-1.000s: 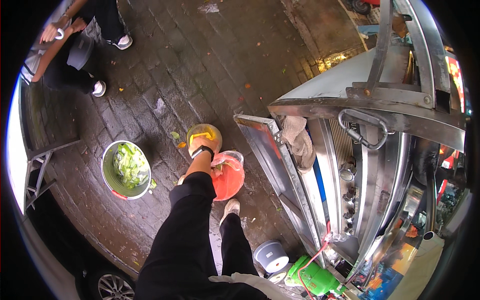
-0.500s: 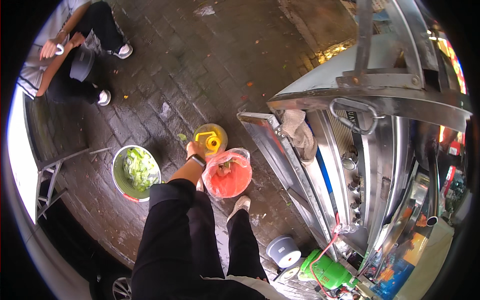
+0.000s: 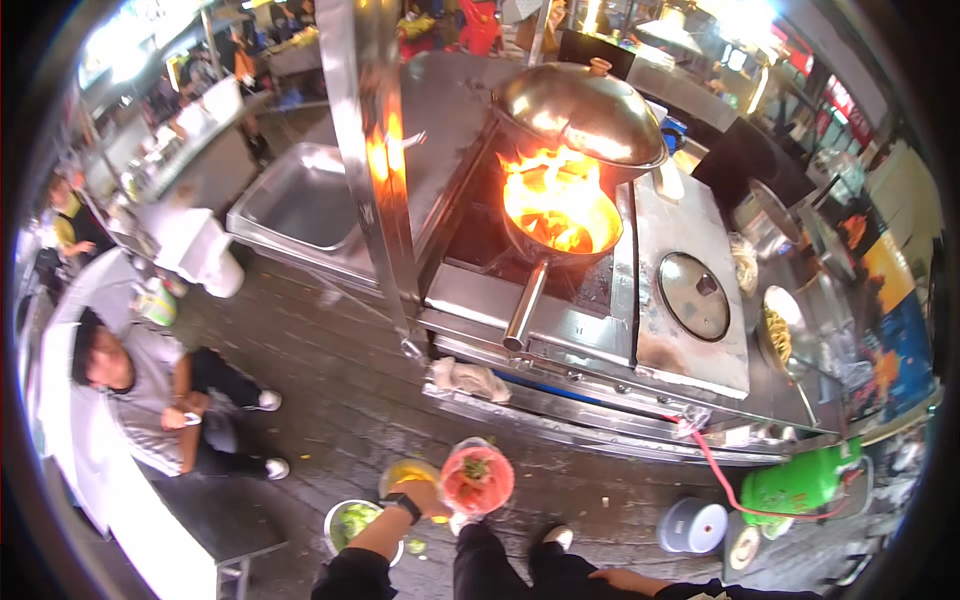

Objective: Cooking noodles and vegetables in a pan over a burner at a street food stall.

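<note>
My left hand (image 3: 424, 494), wearing a dark wristwatch, reaches low and closes at the yellow-handled clear jug (image 3: 398, 472) on the ground. The hand covers part of the jug and its handle. Touching distance to the right stands a bucket lined with a red bag (image 3: 478, 482), with some scraps inside. On the left is a pale bucket of chopped green vegetables (image 3: 355, 522), partly behind my forearm. My right hand (image 3: 622, 579) lies flat by my thigh at the lower edge, holding nothing that I can see.
Flames fill a long-handled wok (image 3: 528, 300) on the steel stove ahead. Behind it sits a large domed lid (image 3: 590, 110); a glass lid (image 3: 693, 296) lies to the right. A green gas cylinder (image 3: 800, 483) with a red hose stands below. A person (image 3: 150, 400) sits at left.
The view has tipped up, bringing the stove and burning wok into sight. My left hand has shifted over the jug. My right hand has come into view at the lower edge.
</note>
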Demonstrator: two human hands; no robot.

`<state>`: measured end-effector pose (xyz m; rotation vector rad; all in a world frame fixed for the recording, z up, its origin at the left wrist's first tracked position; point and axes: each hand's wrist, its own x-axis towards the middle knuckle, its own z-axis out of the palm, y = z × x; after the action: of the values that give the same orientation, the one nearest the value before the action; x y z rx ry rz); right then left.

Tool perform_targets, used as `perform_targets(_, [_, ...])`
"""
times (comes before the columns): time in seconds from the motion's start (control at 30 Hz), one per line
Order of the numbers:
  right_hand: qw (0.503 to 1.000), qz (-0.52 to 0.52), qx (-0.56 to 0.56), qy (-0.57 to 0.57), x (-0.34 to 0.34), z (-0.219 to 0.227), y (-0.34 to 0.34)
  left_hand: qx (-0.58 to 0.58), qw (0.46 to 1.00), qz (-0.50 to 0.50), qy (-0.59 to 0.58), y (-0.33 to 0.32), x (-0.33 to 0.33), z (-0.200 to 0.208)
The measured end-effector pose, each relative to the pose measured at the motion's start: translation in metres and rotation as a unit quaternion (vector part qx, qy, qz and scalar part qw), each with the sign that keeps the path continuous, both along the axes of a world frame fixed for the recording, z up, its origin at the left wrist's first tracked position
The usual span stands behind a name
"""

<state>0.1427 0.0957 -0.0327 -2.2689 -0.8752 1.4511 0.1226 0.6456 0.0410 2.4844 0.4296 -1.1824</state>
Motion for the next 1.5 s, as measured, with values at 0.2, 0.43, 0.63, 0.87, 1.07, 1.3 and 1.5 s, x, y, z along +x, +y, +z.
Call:
perform_targets(0.2, [0.966,0.246,0.066,-0.050,0.048,-0.004,0.016,-0.020,0.995,0.015,-0.094,-0.085,-0.014,0.202])
perform_targets(0.43, [0.803,-0.396,0.076,0.439,0.082,0.081,0.025,-0.126,0.964,0.109,-0.208,-0.190,-0.011,0.352])
perform_targets(0.63, [0.694,-0.431,0.262,0.514,0.122,0.106,0.024,-0.291,0.907,0.101,-0.287,-0.249,0.021,0.421])
perform_targets(0.87, [0.609,-0.515,0.485,0.358,0.155,0.219,0.009,-0.191,0.806,0.008,-0.560,-0.256,0.123,0.430])
perform_targets(1.07, [0.710,-0.515,0.468,0.108,0.185,0.293,0.024,-0.089,0.670,0.069,-0.734,-0.253,0.214,0.423])
perform_targets(1.3, [0.705,-0.600,0.367,-0.090,0.215,0.354,0.062,-0.191,0.681,0.167,-0.687,-0.206,0.286,0.391])
perform_targets(1.5, [0.733,-0.604,0.218,-0.225,0.250,0.389,0.085,-0.258,0.631,0.278,-0.676,-0.169,0.338,0.356])
